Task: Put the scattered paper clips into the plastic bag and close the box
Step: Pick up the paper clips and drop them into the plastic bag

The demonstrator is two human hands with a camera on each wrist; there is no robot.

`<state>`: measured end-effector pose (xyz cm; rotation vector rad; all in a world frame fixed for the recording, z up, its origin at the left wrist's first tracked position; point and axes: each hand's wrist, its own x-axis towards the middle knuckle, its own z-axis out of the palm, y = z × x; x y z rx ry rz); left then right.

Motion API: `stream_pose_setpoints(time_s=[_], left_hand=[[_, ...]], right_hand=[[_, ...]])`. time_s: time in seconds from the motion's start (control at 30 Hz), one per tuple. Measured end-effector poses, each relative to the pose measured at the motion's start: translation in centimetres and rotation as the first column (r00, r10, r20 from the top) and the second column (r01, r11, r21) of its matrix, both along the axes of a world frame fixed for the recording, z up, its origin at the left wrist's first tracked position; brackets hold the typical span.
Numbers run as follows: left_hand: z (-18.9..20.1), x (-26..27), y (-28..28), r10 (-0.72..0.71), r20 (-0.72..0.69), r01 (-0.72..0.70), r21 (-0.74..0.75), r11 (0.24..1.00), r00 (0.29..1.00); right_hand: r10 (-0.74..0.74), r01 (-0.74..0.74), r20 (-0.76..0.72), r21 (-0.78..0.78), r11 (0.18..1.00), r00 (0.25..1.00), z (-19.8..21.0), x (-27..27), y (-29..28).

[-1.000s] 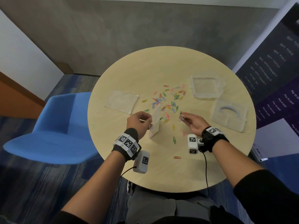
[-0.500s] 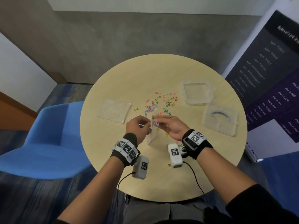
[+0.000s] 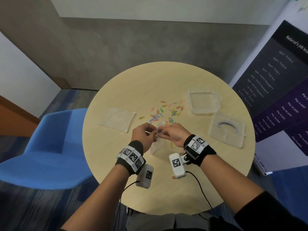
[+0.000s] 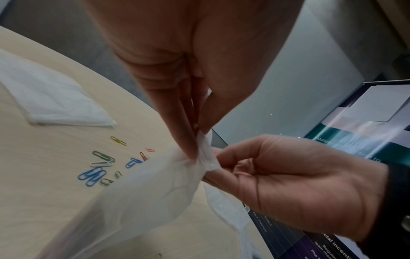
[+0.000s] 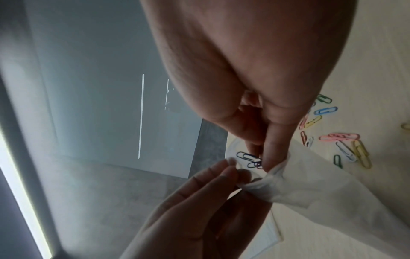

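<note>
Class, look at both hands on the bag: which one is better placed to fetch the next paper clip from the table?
Probably the right hand: the clips lie closer to it, and the left hand pinches the bag at its mouth, so it can stay put.

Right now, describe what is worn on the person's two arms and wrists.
Left hand and right hand are bare. Each wrist wears a black band with white blocks bearing black square-code markers, plus a white camera pod with a black cable. Black sleeves are pushed up past the forearms.

Black wrist straps [image 3: 130, 155] with white fiducial-tag blocks, white tagged camera pods [image 3: 177, 165] on black cables, black sleeves [image 3: 273, 212], grey trousers.
</note>
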<state>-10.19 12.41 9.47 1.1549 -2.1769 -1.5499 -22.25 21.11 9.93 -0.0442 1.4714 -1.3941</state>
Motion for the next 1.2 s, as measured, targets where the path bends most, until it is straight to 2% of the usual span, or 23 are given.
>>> stream_pose_setpoints(time_s=[0.13, 0.2, 0.3, 0.37, 0.47, 0.6, 0.67, 0.7, 0.73, 0.77, 0.8, 0.87, 0.9, 1.0, 1.1, 1.2], left_hand=[[-0.1, -0.2, -0.1, -0.003, 0.005, 0.003, -0.005, 1.000, 1.000], [-0.2, -0.2, -0.2, -0.013, 0.004, 0.013, -0.010, 1.000, 1.000], [-0.1, -0.2, -0.3, -0.019, 0.002, 0.019, -0.010, 1.000, 1.000], [-0.1, -0.1, -0.6, -0.009, 0.006, 0.009, -0.007, 1.000, 1.000], [-0.4, 0.2, -1.1, 0.021, 0.023, -0.021, 0.004, 1.000, 1.000], [-0.5, 0.5, -1.4, 0.041, 0.023, -0.042, 0.014, 0.999, 0.999], [-0.4, 0.6, -1.6, 0.045, 0.022, -0.045, 0.007, 0.999, 0.999], [-0.4, 0.7, -1.8, 0.054, 0.025, -0.054, 0.007, 0.999, 0.998], [-0.4, 0.9, -2.0, 0.066, 0.028, -0.066, 0.009, 0.998, 0.997], [-0.4, 1.1, -2.2, 0.079, 0.030, -0.079, 0.012, 0.997, 0.996], [-0.5, 1.3, -2.4, 0.090, 0.032, -0.091, 0.017, 0.996, 0.995], [-0.5, 1.8, -2.6, 0.104, 0.033, -0.105, 0.023, 0.994, 0.994], [-0.5, 2.1, -2.7, 0.107, 0.033, -0.108, 0.022, 0.994, 0.994], [-0.7, 2.9, -2.9, 0.115, 0.036, -0.116, 0.024, 0.993, 0.993], [-1.0, 3.4, -3.3, 0.114, 0.052, -0.116, 0.021, 0.993, 0.992], [-1.4, 3.7, -3.7, 0.115, 0.053, -0.116, 0.015, 0.993, 0.992]], right_hand=[[0.049, -0.045, -0.101, 0.039, 0.998, 0.994, 0.9, 0.1, -0.5], [0.098, -0.082, -0.214, 0.082, 0.993, 0.972, 0.8, 0.3, -0.7], [0.154, -0.078, -0.496, 0.170, 0.982, 0.855, 0.4, 0.4, -0.7], [0.191, -0.089, -0.610, 0.193, 0.977, 0.769, 0.0, 0.4, -0.8], [0.318, -0.199, -0.642, 0.253, 0.947, 0.698, -0.8, 0.2, -1.0], [0.428, -0.350, -0.602, 0.250, 0.903, 0.674, -0.9, -0.9, -0.5], [0.332, -0.312, -0.618, 0.144, 0.939, 0.713, -0.8, -1.7, 0.6], [0.261, -0.253, -0.622, 0.102, 0.962, 0.738, -1.0, -2.2, 1.3], [0.213, -0.191, -0.648, 0.105, 0.976, 0.731, -1.5, -2.8, 2.0], [0.218, -0.143, -0.697, 0.165, 0.976, 0.683, -2.3, -3.5, 2.6], [0.294, -0.128, -0.750, 0.273, 0.953, 0.593, -3.3, -4.0, 3.1], [0.544, -0.181, -0.751, 0.516, 0.837, 0.374, -5.8, -4.4, 3.4], [0.637, -0.217, -0.712, 0.599, 0.770, 0.296, -6.9, -4.2, 3.3], [0.751, -0.286, -0.649, 0.702, 0.653, 0.123, -9.6, -2.1, 2.6], [0.825, -0.269, -0.562, 0.806, 0.528, -0.062, -10.9, 0.2, 2.4], [0.834, -0.256, -0.510, 0.852, 0.457, -0.210, -11.1, 1.4, 3.7]])
